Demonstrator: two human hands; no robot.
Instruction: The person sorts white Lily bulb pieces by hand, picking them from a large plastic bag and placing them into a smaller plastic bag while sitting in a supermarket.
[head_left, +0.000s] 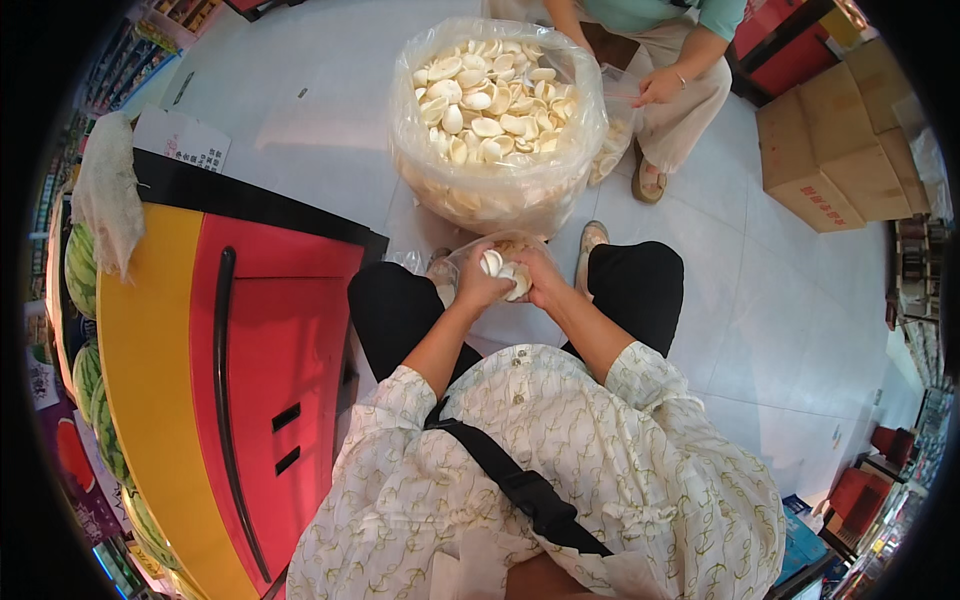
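Between my knees, my left hand (478, 283) is closed around a few white curved, shell-like pieces (492, 262), its thumb lying across them. My right hand (541, 276) meets it from the other side, fingers curled against the same handful. Around and behind both hands spreads a small clear plastic bag (517, 241); what lies deep in it is hard to make out. Just beyond stands a large clear plastic sack (480, 206), its mouth rolled wide, heaped with cream-coloured curved pieces (487, 101).
Across the sack, another person's hand (660, 85) holds a zip bag (615, 131) of similar pieces. A red and yellow display counter (285, 322) with watermelons (82, 266) flanks my left. Cardboard boxes (832, 150) are stacked at the right on the tiled floor (750, 300).
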